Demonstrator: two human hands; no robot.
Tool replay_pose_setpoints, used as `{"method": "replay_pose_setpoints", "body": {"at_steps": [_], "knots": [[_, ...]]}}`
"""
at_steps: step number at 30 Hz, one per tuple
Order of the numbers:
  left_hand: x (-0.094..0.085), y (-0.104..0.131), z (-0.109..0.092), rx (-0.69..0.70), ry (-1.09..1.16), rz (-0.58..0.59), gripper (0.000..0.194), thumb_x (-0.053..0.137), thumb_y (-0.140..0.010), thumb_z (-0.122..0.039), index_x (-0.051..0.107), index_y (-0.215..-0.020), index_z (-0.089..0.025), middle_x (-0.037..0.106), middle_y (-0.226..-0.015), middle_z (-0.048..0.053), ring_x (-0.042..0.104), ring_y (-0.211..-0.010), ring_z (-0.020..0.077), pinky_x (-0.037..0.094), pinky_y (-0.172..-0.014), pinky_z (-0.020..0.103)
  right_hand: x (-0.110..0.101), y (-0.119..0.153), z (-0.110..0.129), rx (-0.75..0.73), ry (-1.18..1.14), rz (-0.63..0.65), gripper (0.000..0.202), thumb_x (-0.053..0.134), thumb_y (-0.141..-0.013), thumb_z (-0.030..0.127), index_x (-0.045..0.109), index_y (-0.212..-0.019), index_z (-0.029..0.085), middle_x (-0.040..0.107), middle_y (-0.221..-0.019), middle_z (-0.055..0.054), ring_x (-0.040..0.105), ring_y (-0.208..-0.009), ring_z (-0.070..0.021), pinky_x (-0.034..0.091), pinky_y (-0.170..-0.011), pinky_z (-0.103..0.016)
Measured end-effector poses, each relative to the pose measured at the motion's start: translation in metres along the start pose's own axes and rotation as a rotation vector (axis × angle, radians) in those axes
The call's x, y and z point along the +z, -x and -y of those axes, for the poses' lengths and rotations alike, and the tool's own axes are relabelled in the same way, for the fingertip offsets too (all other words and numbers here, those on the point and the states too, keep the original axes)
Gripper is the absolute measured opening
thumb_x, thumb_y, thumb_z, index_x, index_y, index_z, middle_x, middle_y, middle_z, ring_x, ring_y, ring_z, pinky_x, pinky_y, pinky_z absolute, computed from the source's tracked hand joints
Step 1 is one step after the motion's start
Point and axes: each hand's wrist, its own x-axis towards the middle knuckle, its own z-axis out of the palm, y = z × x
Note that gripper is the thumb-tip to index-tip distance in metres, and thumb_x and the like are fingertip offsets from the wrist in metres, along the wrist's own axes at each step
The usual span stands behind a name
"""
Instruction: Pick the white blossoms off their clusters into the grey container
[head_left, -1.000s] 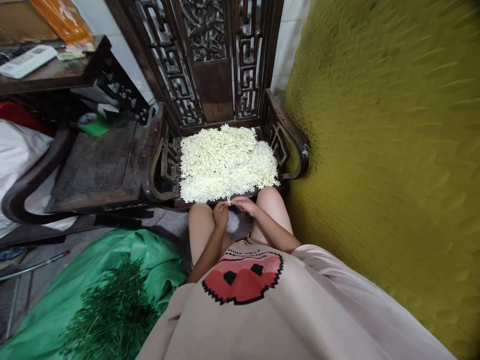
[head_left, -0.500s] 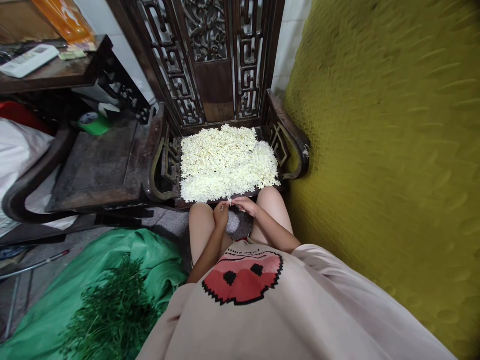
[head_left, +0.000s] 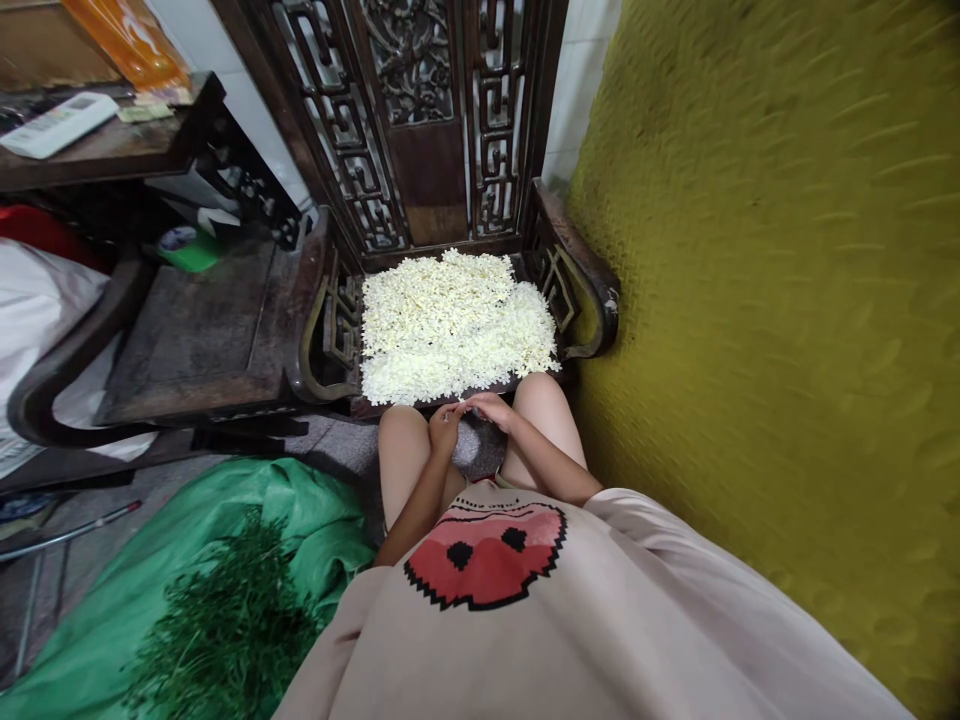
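Note:
A broad heap of small white blossoms (head_left: 450,325) covers the seat of a dark carved wooden chair (head_left: 439,190). Just past its front edge, between my knees, my left hand (head_left: 443,427) and my right hand (head_left: 493,409) meet at the fingertips. The fingers of both are pinched together. A tiny whitish bit shows where they touch, too small to make out clearly.
To the left are another wooden chair (head_left: 195,330) with a green roll of tape (head_left: 187,248) on it, and a side table (head_left: 150,145). Green sheeting (head_left: 300,500) with leafy stems (head_left: 225,620) lies lower left. A yellow textured surface (head_left: 765,330) rises at the right.
The white blossom seen between my fingertips is now mostly hidden. My fingers have closed in slightly; the heap looks the same.

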Motion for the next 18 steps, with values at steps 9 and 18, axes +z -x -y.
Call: {"method": "replay_pose_setpoints", "body": {"at_steps": [9, 18], "knots": [[0.0007, 0.0003, -0.0004, 0.001, -0.088, -0.041, 0.028, 0.058, -0.072, -0.042, 0.069, -0.076, -0.016, 0.069, -0.079, 0.006, 0.061, -0.079, 0.0191, 0.045, -0.076, 0.030, 0.0001, -0.0009, -0.0007, -0.033, 0.038, -0.021, 0.019, 0.051, -0.073, 0.025, 0.059, -0.061, 0.013, 0.053, -0.051, -0.001, 0.044, -0.061, -0.0127, 0.030, -0.057, -0.024], [0.0009, 0.0011, 0.0048, -0.001, -0.144, 0.003, 0.035, 0.065, -0.067, -0.045, 0.070, -0.086, -0.016, 0.070, -0.087, 0.008, 0.062, -0.081, 0.0196, 0.045, -0.077, 0.031, 0.0012, -0.0010, -0.0009, -0.081, 0.032, -0.008, 0.011, 0.056, -0.067, 0.024, 0.059, -0.062, 0.015, 0.057, -0.058, 0.000, 0.048, -0.065, -0.0129, 0.034, -0.061, -0.024]]}}
